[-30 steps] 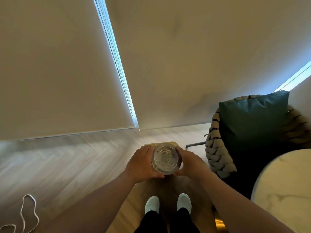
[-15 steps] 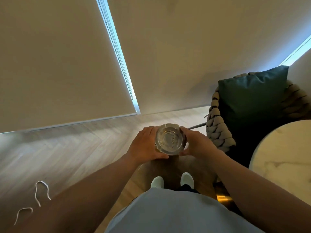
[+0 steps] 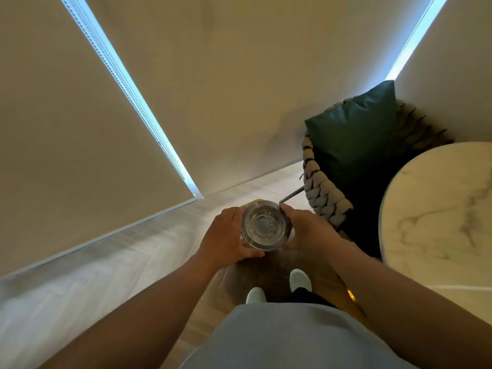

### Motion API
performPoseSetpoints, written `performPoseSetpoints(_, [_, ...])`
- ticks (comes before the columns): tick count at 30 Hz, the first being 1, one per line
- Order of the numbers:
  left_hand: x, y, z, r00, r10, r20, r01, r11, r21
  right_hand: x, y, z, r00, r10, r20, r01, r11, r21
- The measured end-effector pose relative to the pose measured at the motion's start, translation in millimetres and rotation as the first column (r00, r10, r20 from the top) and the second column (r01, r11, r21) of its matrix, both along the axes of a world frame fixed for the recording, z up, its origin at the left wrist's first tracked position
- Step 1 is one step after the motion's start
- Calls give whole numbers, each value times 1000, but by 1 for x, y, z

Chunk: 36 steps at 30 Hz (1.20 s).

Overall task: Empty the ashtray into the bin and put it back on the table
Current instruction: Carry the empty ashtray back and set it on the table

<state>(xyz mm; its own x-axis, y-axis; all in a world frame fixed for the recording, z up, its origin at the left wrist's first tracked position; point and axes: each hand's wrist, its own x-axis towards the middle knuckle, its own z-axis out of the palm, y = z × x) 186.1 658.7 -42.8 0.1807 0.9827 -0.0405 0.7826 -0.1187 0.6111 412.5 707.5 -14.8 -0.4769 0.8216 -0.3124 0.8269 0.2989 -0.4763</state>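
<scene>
A round clear glass ashtray point(image 3: 265, 226) is held between both hands above the wooden floor, in front of my feet. My left hand point(image 3: 226, 235) grips its left side and my right hand point(image 3: 306, 229) grips its right side. A few small specks show inside the glass. A sliver of a yellowish object point(image 3: 254, 202) peeks out just beyond the ashtray; I cannot tell if it is the bin. The round marble table point(image 3: 436, 209) stands at the right.
A woven chair point(image 3: 323, 198) with a dark green cushion point(image 3: 356, 134) sits between me and the table. Beige roller blinds point(image 3: 80, 129) cover the windows ahead. Pale wooden flooring point(image 3: 93, 262) stretches to the left.
The view has swung right, bringing more of the table and chair into sight. The ashtray stays held between both hands. The white cord on the floor at left has left the view.
</scene>
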Motion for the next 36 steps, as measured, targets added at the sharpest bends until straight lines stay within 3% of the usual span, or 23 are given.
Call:
performPoseSetpoints(7, [38, 15, -2, 969, -240, -62, 240, 971, -21, 43, -41, -7, 967, -255, -30, 256, 966, 26])
performPoseSetpoints(13, [106, 22, -8, 888, -436, -146, 446, 894, 38, 102, -93, -5, 868, -493, -56, 494, 869, 5])
performPoseSetpoints(20, [208, -15, -13, 719, -685, -119, 695, 715, 80, 180, -189, -3, 719, -694, 25, 695, 718, -36])
performPoseSetpoints(23, [245, -46, -14, 634, -767, -97, 772, 635, 21, 205, -239, -5, 661, -750, 18, 750, 660, -38])
performPoseSetpoints(30, [327, -133, -1, 497, -865, -72, 867, 491, 83, 266, -351, -6, 533, -846, 2, 846, 532, -34])
performPoseSetpoints(36, [362, -171, -5, 464, -880, -98, 886, 462, 46, 299, -393, -7, 511, -859, 37, 860, 510, -32])
